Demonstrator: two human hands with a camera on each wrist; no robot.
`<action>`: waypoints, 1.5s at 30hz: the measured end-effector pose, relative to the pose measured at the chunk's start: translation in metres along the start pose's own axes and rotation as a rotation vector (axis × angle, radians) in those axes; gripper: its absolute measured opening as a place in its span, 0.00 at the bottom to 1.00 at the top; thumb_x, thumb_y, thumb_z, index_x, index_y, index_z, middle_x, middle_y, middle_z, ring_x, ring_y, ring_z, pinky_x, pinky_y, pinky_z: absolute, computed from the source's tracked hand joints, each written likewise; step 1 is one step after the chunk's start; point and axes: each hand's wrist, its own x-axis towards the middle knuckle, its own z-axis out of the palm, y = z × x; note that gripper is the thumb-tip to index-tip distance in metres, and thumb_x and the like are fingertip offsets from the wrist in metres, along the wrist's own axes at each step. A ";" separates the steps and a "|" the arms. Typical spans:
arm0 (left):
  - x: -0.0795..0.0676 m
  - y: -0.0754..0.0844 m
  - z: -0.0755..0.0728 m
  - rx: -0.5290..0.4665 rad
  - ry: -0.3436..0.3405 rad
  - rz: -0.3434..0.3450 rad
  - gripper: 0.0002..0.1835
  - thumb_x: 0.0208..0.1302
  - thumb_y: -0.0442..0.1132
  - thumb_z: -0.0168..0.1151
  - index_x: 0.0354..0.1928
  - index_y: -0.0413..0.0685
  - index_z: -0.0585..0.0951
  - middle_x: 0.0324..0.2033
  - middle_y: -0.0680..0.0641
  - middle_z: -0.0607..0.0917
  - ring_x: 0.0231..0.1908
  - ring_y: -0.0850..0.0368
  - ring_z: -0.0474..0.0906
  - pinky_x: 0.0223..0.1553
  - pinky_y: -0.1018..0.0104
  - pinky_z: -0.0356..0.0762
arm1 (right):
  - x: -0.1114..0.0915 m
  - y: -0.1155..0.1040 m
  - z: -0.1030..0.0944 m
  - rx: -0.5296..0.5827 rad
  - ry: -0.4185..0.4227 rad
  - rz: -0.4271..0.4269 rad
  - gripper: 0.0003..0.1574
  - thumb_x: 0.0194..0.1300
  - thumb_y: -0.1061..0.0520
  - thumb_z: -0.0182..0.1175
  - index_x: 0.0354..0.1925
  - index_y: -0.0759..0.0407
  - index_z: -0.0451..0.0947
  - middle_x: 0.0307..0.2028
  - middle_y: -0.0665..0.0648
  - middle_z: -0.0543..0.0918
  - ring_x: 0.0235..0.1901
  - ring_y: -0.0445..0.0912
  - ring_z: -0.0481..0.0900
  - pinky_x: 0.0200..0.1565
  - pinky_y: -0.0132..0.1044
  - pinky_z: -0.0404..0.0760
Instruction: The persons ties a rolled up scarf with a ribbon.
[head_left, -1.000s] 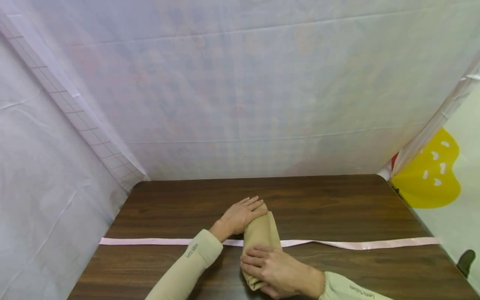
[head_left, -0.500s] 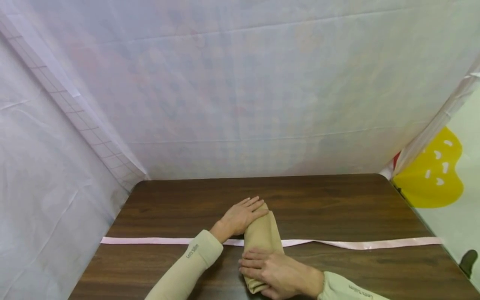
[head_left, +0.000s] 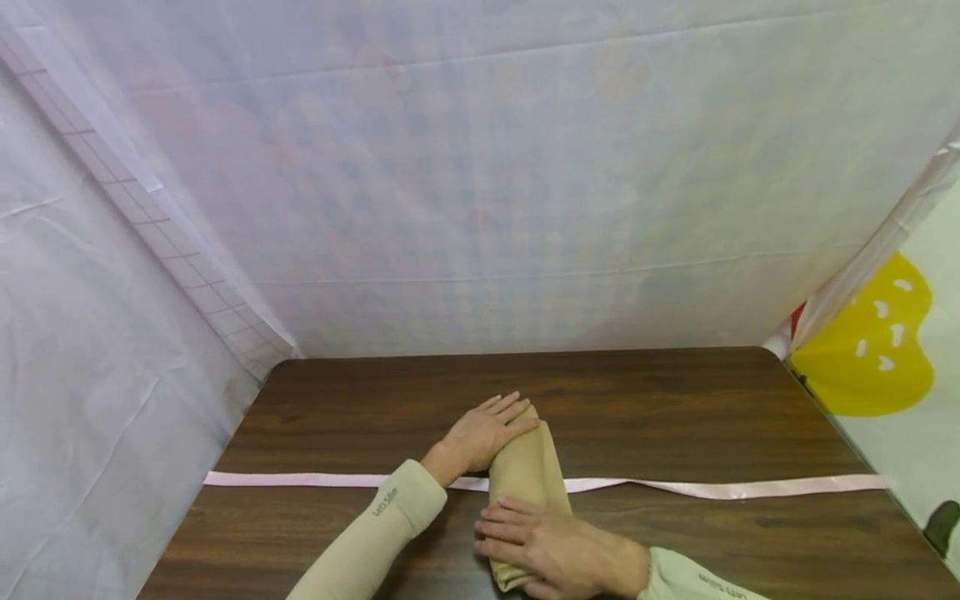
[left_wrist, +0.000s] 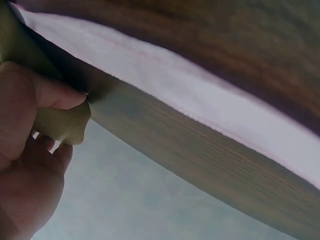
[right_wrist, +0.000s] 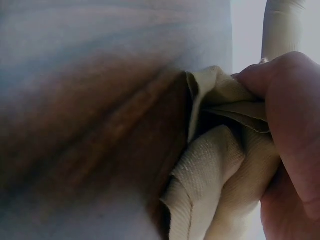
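A folded khaki cloth (head_left: 525, 471) lies lengthwise on the dark wooden table, as a narrow, thick bundle. My left hand (head_left: 480, 435) lies over its far end, fingers reaching across the top. In the left wrist view, a corner of the cloth (left_wrist: 62, 125) sits between that hand's thumb and fingers. My right hand (head_left: 551, 546) covers the near end, fingertips reaching past the left edge. The right wrist view shows several loose layers of the cloth (right_wrist: 205, 160) with the right thumb (right_wrist: 280, 80) against them. The right fingers are mostly hidden there.
A pink ribbon (head_left: 735, 490) runs across the table (head_left: 660, 408) from side to side and passes behind the cloth. White sheeting (head_left: 480, 208) hangs along the back and left. A yellow shape (head_left: 870, 350) shows beyond the right edge.
My right fingers have straightened and spread a little over the near end. The cloth's right edge has shifted slightly to the right. My left hand stays nearly still.
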 end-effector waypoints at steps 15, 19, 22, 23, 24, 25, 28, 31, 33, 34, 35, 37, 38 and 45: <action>-0.004 0.006 0.002 0.018 0.005 -0.010 0.35 0.70 0.41 0.60 0.75 0.62 0.60 0.76 0.47 0.59 0.76 0.49 0.50 0.73 0.57 0.54 | -0.004 -0.009 0.013 -0.034 0.068 -0.008 0.34 0.76 0.35 0.41 0.68 0.52 0.69 0.68 0.58 0.71 0.70 0.52 0.66 0.68 0.47 0.61; -0.003 0.007 0.002 0.041 0.000 -0.018 0.35 0.70 0.42 0.60 0.76 0.63 0.59 0.76 0.48 0.57 0.76 0.49 0.49 0.73 0.56 0.54 | -0.005 -0.009 0.014 -0.014 0.067 -0.001 0.35 0.76 0.35 0.40 0.69 0.52 0.68 0.68 0.58 0.71 0.70 0.52 0.66 0.69 0.46 0.59; -0.003 0.007 0.002 0.053 -0.004 -0.022 0.35 0.70 0.42 0.60 0.76 0.63 0.59 0.76 0.48 0.57 0.76 0.50 0.49 0.74 0.56 0.53 | -0.005 -0.009 0.014 -0.012 0.060 0.007 0.35 0.76 0.34 0.40 0.68 0.51 0.68 0.68 0.58 0.71 0.70 0.52 0.66 0.69 0.46 0.58; -0.002 0.007 0.001 0.052 -0.006 -0.023 0.35 0.70 0.42 0.60 0.76 0.63 0.59 0.76 0.48 0.56 0.76 0.50 0.48 0.74 0.56 0.53 | -0.005 -0.009 0.014 -0.016 0.059 0.008 0.35 0.76 0.34 0.39 0.69 0.51 0.68 0.68 0.58 0.70 0.70 0.52 0.65 0.69 0.46 0.58; -0.002 0.007 0.001 0.051 -0.006 -0.024 0.35 0.70 0.42 0.60 0.76 0.64 0.59 0.76 0.48 0.56 0.76 0.49 0.48 0.74 0.56 0.53 | -0.006 -0.009 0.014 -0.021 0.062 0.008 0.35 0.76 0.34 0.39 0.68 0.51 0.69 0.68 0.58 0.71 0.70 0.52 0.65 0.69 0.46 0.57; -0.002 0.007 0.001 0.052 -0.005 -0.025 0.35 0.70 0.42 0.59 0.76 0.64 0.59 0.76 0.47 0.57 0.76 0.50 0.49 0.74 0.56 0.53 | -0.006 -0.009 0.014 -0.024 0.063 0.009 0.35 0.76 0.34 0.39 0.68 0.51 0.69 0.68 0.58 0.71 0.70 0.52 0.66 0.69 0.46 0.57; -0.001 0.007 0.002 0.052 -0.005 -0.027 0.35 0.71 0.42 0.58 0.76 0.64 0.59 0.76 0.47 0.57 0.76 0.50 0.48 0.74 0.56 0.53 | -0.006 -0.009 0.014 -0.033 0.071 0.007 0.35 0.76 0.34 0.39 0.68 0.51 0.69 0.68 0.58 0.71 0.70 0.52 0.66 0.69 0.46 0.57; -0.001 0.007 0.003 0.064 -0.009 -0.030 0.35 0.71 0.42 0.58 0.76 0.65 0.58 0.77 0.48 0.56 0.76 0.50 0.48 0.74 0.55 0.53 | -0.006 -0.009 0.014 -0.027 0.078 0.009 0.36 0.75 0.33 0.39 0.68 0.51 0.69 0.68 0.58 0.71 0.70 0.52 0.65 0.69 0.46 0.58; -0.001 0.007 0.002 0.071 -0.012 -0.032 0.35 0.71 0.42 0.58 0.76 0.65 0.58 0.77 0.48 0.56 0.76 0.50 0.47 0.74 0.55 0.53 | -0.006 -0.009 0.013 -0.024 0.079 0.008 0.37 0.75 0.32 0.39 0.69 0.51 0.68 0.68 0.58 0.70 0.70 0.53 0.65 0.69 0.47 0.59; -0.002 0.007 0.002 0.073 -0.010 -0.033 0.35 0.71 0.42 0.59 0.76 0.65 0.58 0.77 0.48 0.56 0.76 0.50 0.47 0.74 0.55 0.52 | -0.006 -0.009 0.013 -0.025 0.078 0.005 0.38 0.74 0.32 0.39 0.69 0.51 0.68 0.69 0.58 0.70 0.70 0.53 0.65 0.69 0.47 0.59; -0.002 0.006 0.002 0.074 -0.010 -0.033 0.36 0.71 0.42 0.59 0.76 0.65 0.57 0.77 0.48 0.55 0.77 0.50 0.47 0.74 0.54 0.52 | -0.005 -0.009 0.012 -0.024 0.075 0.003 0.38 0.74 0.31 0.40 0.69 0.52 0.68 0.69 0.58 0.70 0.70 0.53 0.65 0.68 0.47 0.60; -0.002 0.006 0.002 0.072 -0.003 -0.036 0.36 0.70 0.41 0.59 0.76 0.65 0.58 0.77 0.48 0.56 0.76 0.50 0.47 0.74 0.54 0.52 | -0.005 -0.008 0.011 -0.021 0.068 0.000 0.40 0.73 0.30 0.42 0.69 0.52 0.67 0.69 0.59 0.69 0.70 0.53 0.65 0.68 0.48 0.60; -0.002 0.005 0.001 0.069 0.001 -0.038 0.36 0.70 0.40 0.60 0.76 0.65 0.58 0.77 0.48 0.56 0.76 0.50 0.48 0.74 0.53 0.52 | -0.005 -0.008 0.010 -0.016 0.063 -0.001 0.41 0.72 0.29 0.42 0.69 0.52 0.67 0.69 0.59 0.69 0.70 0.54 0.64 0.68 0.48 0.59; -0.005 0.004 -0.002 0.071 0.024 -0.046 0.37 0.68 0.41 0.63 0.76 0.64 0.59 0.76 0.48 0.58 0.76 0.50 0.49 0.73 0.51 0.53 | -0.004 -0.007 0.003 -0.014 0.064 -0.014 0.42 0.69 0.28 0.45 0.69 0.52 0.67 0.69 0.60 0.68 0.70 0.55 0.64 0.68 0.50 0.61</action>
